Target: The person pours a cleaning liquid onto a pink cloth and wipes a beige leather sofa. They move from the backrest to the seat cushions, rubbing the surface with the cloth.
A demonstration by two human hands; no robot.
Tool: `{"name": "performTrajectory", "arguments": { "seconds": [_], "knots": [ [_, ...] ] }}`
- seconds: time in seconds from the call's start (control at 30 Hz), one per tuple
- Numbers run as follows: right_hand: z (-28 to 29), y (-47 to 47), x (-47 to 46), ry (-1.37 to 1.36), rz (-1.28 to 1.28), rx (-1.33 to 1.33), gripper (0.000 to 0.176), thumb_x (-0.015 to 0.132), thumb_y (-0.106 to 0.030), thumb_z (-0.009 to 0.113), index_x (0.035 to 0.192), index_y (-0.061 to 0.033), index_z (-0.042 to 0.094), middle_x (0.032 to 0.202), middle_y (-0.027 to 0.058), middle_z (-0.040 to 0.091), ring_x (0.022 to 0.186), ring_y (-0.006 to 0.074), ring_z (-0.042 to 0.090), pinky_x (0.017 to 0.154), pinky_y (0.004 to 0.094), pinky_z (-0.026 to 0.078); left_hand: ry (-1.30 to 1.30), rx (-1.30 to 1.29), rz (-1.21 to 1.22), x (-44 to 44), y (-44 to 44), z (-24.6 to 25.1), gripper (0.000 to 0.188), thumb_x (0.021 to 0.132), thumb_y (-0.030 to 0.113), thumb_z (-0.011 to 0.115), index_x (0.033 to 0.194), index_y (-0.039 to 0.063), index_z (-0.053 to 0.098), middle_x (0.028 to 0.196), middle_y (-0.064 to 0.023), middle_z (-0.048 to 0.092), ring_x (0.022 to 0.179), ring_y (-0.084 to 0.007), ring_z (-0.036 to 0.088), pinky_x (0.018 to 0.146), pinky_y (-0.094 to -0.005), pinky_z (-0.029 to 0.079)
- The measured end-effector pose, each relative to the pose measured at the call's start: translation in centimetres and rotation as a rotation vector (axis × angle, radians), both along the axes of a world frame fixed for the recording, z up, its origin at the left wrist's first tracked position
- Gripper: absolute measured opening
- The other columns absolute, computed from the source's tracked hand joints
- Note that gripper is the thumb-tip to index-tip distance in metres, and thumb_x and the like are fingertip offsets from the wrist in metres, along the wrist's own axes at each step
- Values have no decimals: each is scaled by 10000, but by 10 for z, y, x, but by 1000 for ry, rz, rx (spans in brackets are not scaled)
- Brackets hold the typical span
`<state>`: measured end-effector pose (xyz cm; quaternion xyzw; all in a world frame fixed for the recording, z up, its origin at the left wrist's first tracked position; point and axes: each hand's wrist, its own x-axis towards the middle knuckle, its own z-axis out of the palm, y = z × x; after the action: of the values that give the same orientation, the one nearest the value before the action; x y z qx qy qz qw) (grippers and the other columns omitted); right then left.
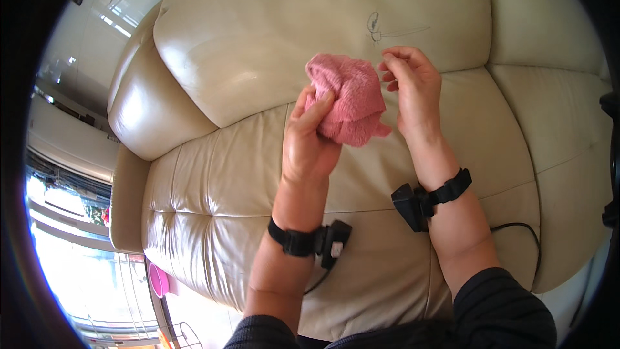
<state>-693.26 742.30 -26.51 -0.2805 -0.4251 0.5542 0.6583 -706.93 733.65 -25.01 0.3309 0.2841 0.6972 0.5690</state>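
A bunched pink plush cloth (351,94) is gripped in my left hand (312,131), the thumb pressed on its near left side. Just right of the cloth, my right hand (414,85) is raised with bent fingers, the thumb near the fingertips, and nothing visible in it. Behind both hands stands the backrest of a beige leather sofa (271,29). Dark scribbled pen marks (375,29) show on that backrest, above the gap between cloth and right hand, with a smaller mark higher up. Each wrist bears a black strap with a black device.
The sofa seat (242,174) spreads below the hands, and its padded armrest (128,203) is at the left. Thin black cables run from the wrist devices. A pink basin (158,280) and a wire rack (186,334) are at the lower left, near a bright window.
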Motion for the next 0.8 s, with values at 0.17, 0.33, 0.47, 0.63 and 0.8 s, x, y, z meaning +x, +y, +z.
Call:
{"name": "performTrajectory", "arguments": {
  "seconds": [0.17, 0.33, 0.47, 0.63, 0.8],
  "knots": [
    [5, -24, -18, 95, 601, -84, 334, 991, -332, 596, 1070, -14, 664, 963, 10, 665, 867, 70, 612, 747, 232, 499, -273, 89, 49, 3, -26, -26, 441, 971, 131, 530, 1394, 57, 431, 1369, -116, 530, 1262, -276, 511, 1100, -452, 385],
    [-6, -29, -22, -181, 841, 368, 321, 1007, -231, 557, 1257, -32, 582, 1115, 85, 639, 1016, 142, 594, 891, 295, 499, -106, 181, 178, -26, -23, -49, 385, 985, 133, 534, 1353, 33, 473, 1269, -110, 585, 1183, -231, 561, 1007, -372, 468],
    [-1, -51, -38, -357, 558, 727, 395, 924, -24, 622, 1303, -132, 613, 1313, 97, 583, 1212, 222, 538, 1031, 354, 425, -141, 169, 291, -22, -21, -46, 478, 978, 59, 526, 1437, 3, 407, 1261, -123, 585, 1127, -216, 599, 985, -359, 516],
    [6, -50, -32, -573, 359, 575, 317, 846, 53, 654, 1115, -106, 708, 1059, 61, 630, 963, 216, 629, 830, 323, 522, -51, 63, 194, -13, -18, -55, 450, 981, 55, 518, 1416, -16, 432, 1247, -105, 592, 1106, -196, 604, 962, -327, 509],
    [23, -19, -33, -944, -199, 911, 202, 823, -16, 632, 996, -104, 686, 965, 104, 631, 897, 295, 637, 734, 383, 530, 40, -177, 529, -13, -25, -38, 343, 963, 186, 600, 1251, 0, 574, 1156, -57, 621, 1027, -170, 607, 825, -329, 499]
  ]
}}
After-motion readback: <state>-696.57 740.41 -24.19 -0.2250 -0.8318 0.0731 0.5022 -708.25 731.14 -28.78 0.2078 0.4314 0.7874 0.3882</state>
